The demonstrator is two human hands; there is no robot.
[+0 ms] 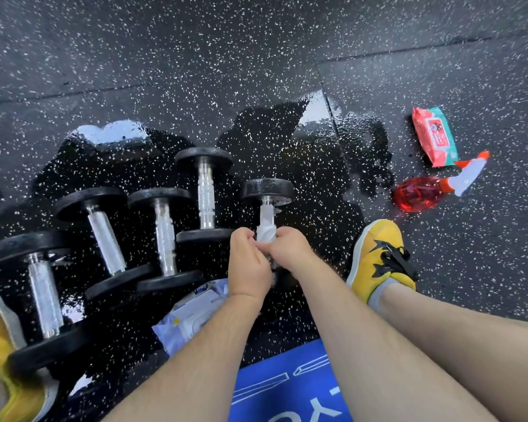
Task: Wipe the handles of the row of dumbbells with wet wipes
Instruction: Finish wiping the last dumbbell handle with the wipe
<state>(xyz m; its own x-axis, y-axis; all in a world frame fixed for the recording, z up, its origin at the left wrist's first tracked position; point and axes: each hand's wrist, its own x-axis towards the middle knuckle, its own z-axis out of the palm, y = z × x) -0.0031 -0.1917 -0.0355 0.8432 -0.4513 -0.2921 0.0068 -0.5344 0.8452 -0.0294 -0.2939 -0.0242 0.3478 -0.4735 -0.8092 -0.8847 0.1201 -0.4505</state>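
Wiping is going on at the rightmost dumbbell (267, 190): left hand (249, 264) and right hand (290, 251) are both gripping a white wet wipe (266, 233) wrapped round its handle; four other dumbbells (165, 233) are lying left of it, handles bare, cannot tell whether already wiped

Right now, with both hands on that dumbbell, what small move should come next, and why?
Probably twist the wipe round the rightmost handle and draw it toward the far plate. The left hand and right hand both grip the wipe near the handle's closer end, so the farther stretch likely still needs rubbing.
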